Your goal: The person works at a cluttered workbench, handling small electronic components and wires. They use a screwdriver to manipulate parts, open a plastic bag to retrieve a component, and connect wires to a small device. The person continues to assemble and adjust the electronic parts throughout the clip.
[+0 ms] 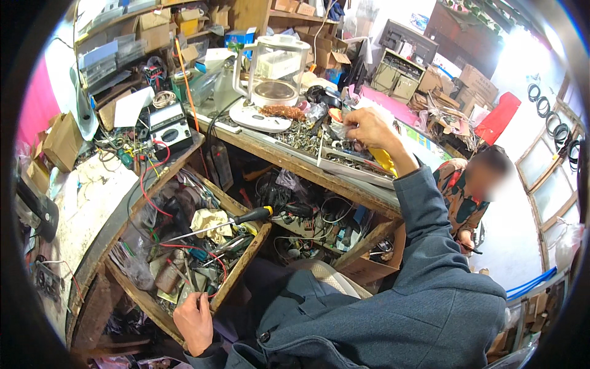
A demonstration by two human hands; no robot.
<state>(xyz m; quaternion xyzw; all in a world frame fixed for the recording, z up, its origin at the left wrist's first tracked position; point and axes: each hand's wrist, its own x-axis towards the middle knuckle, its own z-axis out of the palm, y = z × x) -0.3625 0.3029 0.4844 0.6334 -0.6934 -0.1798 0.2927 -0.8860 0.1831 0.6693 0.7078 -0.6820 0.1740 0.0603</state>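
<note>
My left hand rests at the near edge of a wooden drawer, its fingers pinched together. A thin metal tool rises from the drawer just beyond the fingertips; whether they grip it is unclear. Across the drawer lies a screwdriver with a black and yellow handle, among loose tools, a red wire and crumpled paper. My right hand reaches over the bench, fingers bent and closed above a shallow white tray of small parts. What is between those fingers is hidden.
A glass kettle stands on the bench beside piled screws and copper-coloured wire. An analog meter sits on the left bench, with a red lead hanging down. Another person sits at the right. Cardboard boxes stand behind.
</note>
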